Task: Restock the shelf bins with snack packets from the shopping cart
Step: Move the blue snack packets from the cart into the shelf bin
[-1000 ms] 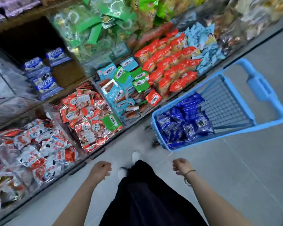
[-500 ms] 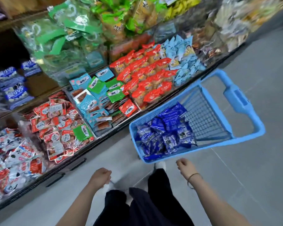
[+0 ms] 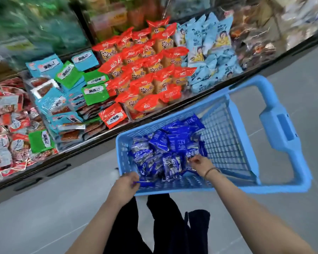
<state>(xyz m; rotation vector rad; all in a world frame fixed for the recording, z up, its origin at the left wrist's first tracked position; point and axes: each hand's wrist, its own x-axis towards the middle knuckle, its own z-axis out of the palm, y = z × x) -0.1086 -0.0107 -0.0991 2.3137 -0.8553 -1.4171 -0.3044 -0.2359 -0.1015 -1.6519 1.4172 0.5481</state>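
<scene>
Left hand (image 3: 126, 184) and right hand (image 3: 200, 163) each pinch blue packets (image 3: 170, 142) in the cart (image 3: 281, 125); likely light, slippery; grip sealed edges.

**A:** Can you read any of the packaging?

**B:** Not with certainty. The green packets (image 3: 95, 93) at 10 o'clock have white labels with bold black Chinese characters, but they're too blurred to make out.

**A:** And the teal packets (image 3: 44, 66) beside them?

**B:** Same white label, same script, no clearer.

**A:** What about the orange-red packets (image 3: 145, 85) at 12 o'clock?

**B:** Black brush-style characters on the front, not legible.

**A:** The pale blue packets (image 3: 217, 33) at 1 o'clock?

**B:** Dark characters near the top, unreadable.

**A:** And the blue packets (image 3: 176, 143) in the cart (image 3: 281, 125), toward 6 o'clock?

**B:** White lettering, smeared. I can't read a single word of it.
</scene>
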